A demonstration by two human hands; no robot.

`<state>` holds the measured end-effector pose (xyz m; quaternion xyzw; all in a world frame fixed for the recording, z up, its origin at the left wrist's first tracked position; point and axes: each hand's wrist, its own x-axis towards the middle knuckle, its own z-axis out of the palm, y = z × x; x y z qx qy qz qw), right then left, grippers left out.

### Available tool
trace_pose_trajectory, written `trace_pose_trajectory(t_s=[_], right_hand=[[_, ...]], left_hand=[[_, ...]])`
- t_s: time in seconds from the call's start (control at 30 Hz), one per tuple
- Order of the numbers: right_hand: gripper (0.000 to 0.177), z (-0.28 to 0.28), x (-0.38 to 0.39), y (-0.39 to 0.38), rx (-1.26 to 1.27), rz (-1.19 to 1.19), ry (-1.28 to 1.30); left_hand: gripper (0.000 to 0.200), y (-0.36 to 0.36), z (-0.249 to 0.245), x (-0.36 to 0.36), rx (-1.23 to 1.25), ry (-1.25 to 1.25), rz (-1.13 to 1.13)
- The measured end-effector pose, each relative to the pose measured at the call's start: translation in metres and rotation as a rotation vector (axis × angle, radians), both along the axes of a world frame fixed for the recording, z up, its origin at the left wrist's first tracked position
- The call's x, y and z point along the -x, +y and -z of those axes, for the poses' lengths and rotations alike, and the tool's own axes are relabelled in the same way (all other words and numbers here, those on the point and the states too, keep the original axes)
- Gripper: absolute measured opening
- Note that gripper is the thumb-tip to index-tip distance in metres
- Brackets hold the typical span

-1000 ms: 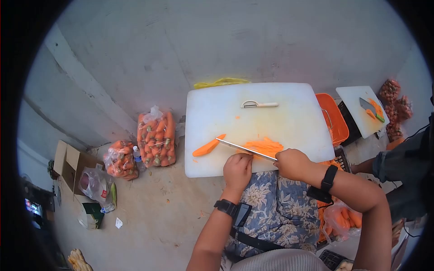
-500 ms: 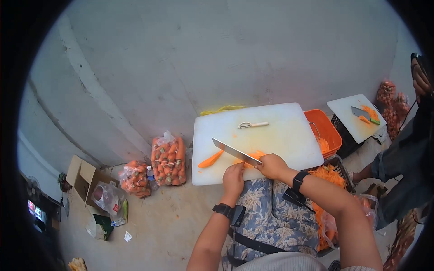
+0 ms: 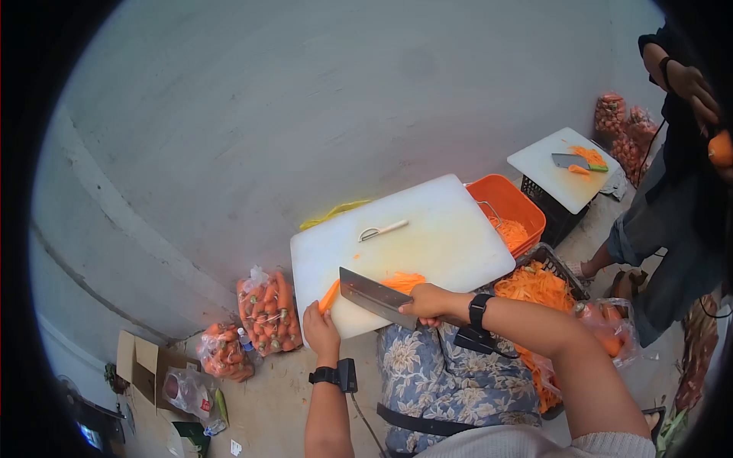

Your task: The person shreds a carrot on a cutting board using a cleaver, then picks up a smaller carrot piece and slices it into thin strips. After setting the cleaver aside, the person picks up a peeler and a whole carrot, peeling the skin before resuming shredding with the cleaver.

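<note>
My right hand (image 3: 429, 304) is closed round the handle of a cleaver (image 3: 374, 294), whose broad blade slants up and left over the white cutting board (image 3: 443, 206). At the board's near left edge my left hand (image 3: 321, 334) has its fingers closed on the lower end of a carrot piece (image 3: 330, 296). Carrot shreds (image 3: 403, 282) lie on the board just beyond the blade, partly hidden by it. Farther back on the same board rests a peeler (image 3: 383, 230) with a pale handle.
Bags of carrots (image 3: 269, 314) stand on the floor at left, beside a cardboard box (image 3: 141, 366). Right of the board are an orange bin (image 3: 513, 200) and a crate (image 3: 569, 275) with carrot shreds. A second board (image 3: 546, 164) holds another knife (image 3: 569, 160). Another person (image 3: 672, 206) stands at right.
My left hand has moved left from beside the blade to the carrot piece. My right hand still holds the cleaver, now clear of the shreds' near side. The view has turned.
</note>
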<state>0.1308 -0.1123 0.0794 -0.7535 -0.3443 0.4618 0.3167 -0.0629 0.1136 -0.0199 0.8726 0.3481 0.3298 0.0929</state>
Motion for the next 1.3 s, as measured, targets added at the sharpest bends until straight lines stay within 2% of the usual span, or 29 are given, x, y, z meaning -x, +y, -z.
trace_pose_trajectory(t_s=[0.17, 0.43, 0.63, 0.7, 0.83, 0.9, 0.93, 1.0, 1.03, 1.1, 1.13, 1.3], right_hand=[[0.047, 0.008, -0.019, 0.003, 0.027, -0.001, -0.064], [0.042, 0.020, -0.073, -0.031, -0.010, 0.164, -0.037], [0.038, 0.012, -0.117, -0.081, -0.005, 0.373, -0.155], [0.035, 0.014, -0.132, -0.098, -0.015, 0.531, -0.195], [0.034, 0.011, -0.165, -0.129, -0.033, 0.643, -0.284], [0.035, -0.001, -0.179, -0.140, 0.185, 0.675, -0.572], [0.035, 0.009, -0.190, -0.147, 0.187, 0.670, -0.577], [0.038, 0.025, -0.205, -0.154, 0.095, 0.747, -1.088], [0.038, 0.028, -0.205, -0.155, 0.099, 0.744, -1.094], [0.035, 0.032, -0.201, -0.153, 0.056, 0.833, -0.868], [0.035, 0.029, -0.193, -0.151, 0.066, 0.827, -0.877], [0.038, 0.014, -0.134, -0.127, 0.010, 0.632, -0.496]], left_hand=[[0.035, -0.006, -0.002, -0.001, -0.067, 0.022, -0.068], [0.036, -0.007, -0.005, 0.001, -0.084, 0.031, -0.041], [0.035, -0.011, -0.010, 0.000, -0.015, 0.027, -0.036], [0.035, -0.009, -0.006, 0.001, -0.034, 0.034, -0.043], [0.035, -0.007, -0.004, 0.000, -0.007, 0.029, -0.052], [0.035, -0.005, -0.001, 0.002, -0.046, 0.023, -0.034], [0.035, -0.006, -0.001, 0.003, -0.041, 0.019, -0.038], [0.035, -0.007, -0.005, 0.003, -0.025, 0.011, -0.023], [0.035, -0.007, -0.006, 0.002, -0.019, 0.007, -0.023], [0.035, -0.008, -0.005, 0.001, 0.009, 0.011, -0.052], [0.034, -0.006, -0.002, 0.000, -0.016, 0.012, -0.066], [0.032, -0.005, -0.007, 0.002, -0.001, 0.014, -0.052]])
